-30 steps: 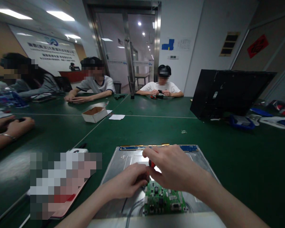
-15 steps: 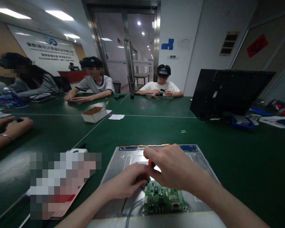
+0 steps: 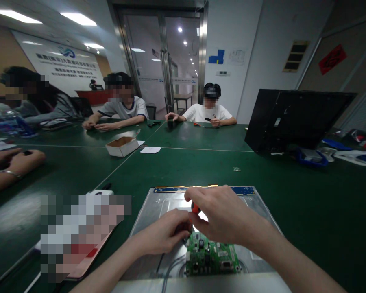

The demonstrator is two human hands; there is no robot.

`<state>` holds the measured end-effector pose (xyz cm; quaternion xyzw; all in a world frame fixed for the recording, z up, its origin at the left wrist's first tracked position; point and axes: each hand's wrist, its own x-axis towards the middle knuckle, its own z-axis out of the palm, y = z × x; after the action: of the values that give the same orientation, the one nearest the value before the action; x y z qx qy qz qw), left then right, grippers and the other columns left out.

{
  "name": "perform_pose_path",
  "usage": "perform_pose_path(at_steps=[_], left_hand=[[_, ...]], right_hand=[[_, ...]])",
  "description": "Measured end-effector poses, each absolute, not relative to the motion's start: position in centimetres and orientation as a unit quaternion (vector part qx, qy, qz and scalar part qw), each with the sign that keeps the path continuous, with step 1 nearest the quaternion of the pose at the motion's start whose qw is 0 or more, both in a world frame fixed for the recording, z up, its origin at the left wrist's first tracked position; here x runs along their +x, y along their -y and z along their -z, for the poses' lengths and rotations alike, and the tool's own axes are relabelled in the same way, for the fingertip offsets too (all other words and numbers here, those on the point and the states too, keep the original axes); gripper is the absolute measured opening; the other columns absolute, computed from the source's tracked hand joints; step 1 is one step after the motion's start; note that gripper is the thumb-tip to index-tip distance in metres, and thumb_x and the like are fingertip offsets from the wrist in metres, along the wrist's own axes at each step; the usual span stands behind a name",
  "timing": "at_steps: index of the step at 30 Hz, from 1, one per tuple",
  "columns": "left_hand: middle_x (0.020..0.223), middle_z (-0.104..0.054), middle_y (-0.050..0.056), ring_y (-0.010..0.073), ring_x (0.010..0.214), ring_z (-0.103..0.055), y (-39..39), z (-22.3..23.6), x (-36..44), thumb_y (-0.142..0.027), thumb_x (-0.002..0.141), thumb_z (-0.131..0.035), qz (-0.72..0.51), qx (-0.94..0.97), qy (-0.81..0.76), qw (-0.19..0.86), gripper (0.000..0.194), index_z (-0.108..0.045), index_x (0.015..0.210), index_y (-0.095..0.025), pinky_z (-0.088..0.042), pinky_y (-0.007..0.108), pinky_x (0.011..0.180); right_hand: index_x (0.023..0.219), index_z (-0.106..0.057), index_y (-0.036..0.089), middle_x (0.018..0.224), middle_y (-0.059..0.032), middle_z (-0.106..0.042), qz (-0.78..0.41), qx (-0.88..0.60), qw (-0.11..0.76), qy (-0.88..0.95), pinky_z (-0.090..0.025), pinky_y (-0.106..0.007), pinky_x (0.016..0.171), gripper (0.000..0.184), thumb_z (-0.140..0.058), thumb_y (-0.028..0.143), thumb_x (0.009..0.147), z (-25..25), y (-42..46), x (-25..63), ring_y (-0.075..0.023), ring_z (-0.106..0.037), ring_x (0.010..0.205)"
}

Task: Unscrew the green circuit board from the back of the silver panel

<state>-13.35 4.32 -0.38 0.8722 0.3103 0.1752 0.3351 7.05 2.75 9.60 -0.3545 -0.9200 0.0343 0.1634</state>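
Observation:
My right hand [image 3: 222, 213] is closed on an orange and black screwdriver [image 3: 195, 208], whose handle shows between thumb and fingers. Low beside it, my left hand [image 3: 172, 232] has its fingers curled together round the lower part of the screwdriver; the tip is hidden behind them. Both hands are over the upper left corner of a green circuit board [image 3: 212, 255] on a flat silver metal panel [image 3: 149, 211]. A narrow blue circuit strip [image 3: 244, 190] runs along the panel's far edge. A grey cable [image 3: 168, 270] lies left of the green board.
A phone in a pink case [image 3: 88, 260] lies left of the panel. Further off are an open white box [image 3: 122, 148], white paper [image 3: 150, 150] and a small packet [image 3: 237, 169]. A black monitor casing [image 3: 293, 118] stands at right. Several people sit round the green table [image 3: 195, 167].
My hands stay almost in place; the screwdriver handle has turned slightly, showing more black. Across the table, a person in white has moved one hand left with a small dark object.

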Motion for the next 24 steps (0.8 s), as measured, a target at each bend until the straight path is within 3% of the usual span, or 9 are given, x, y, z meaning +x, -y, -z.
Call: perform_pose_path(at_steps=[6, 13, 24], left_hand=[[0.09, -0.062, 0.005, 0.0205, 0.079, -0.056, -4.46, 0.56, -13.37, -0.014, 0.086, -0.051, -0.17, 0.87, -0.314, 0.339, 0.008, -0.056, 0.09, -0.017, -0.045, 0.031, 0.07], [0.086, -0.061, 0.004, 0.019, 0.075, -0.055, -4.39, 0.34, -13.38, -0.01, 0.085, -0.05, -0.173, 0.874, -0.309, 0.332, 0.015, -0.056, 0.096, -0.018, -0.044, 0.029, 0.067], [0.095, -0.063, 0.006, 0.0212, 0.084, -0.056, -4.22, 0.69, -13.49, -0.014, 0.088, -0.05, -0.158, 0.868, -0.333, 0.332, 0.011, -0.057, 0.096, -0.017, -0.046, 0.033, 0.075]], right_hand=[[0.108, -0.048, 0.018, 0.087, -0.0042, -0.068, -0.046, -0.346, 0.173, 0.921, -0.022, -0.028, 0.05, 0.03, -0.05, 0.02, 0.079, -9.55, -2.6, 7.18, -0.0151, -0.057, 0.063], [0.092, -0.049, 0.02, 0.083, -0.0021, -0.068, -0.016, -0.364, 0.171, 0.915, -0.019, -0.028, 0.05, 0.007, -0.05, 0.022, 0.085, -9.56, -2.85, 6.98, -0.0145, -0.057, 0.063], [0.095, -0.049, 0.018, 0.084, -0.0032, -0.067, -0.013, -0.343, 0.17, 0.924, -0.02, -0.028, 0.05, 0.015, -0.047, 0.019, 0.08, -9.47, -2.75, 7.05, -0.0141, -0.053, 0.061]])
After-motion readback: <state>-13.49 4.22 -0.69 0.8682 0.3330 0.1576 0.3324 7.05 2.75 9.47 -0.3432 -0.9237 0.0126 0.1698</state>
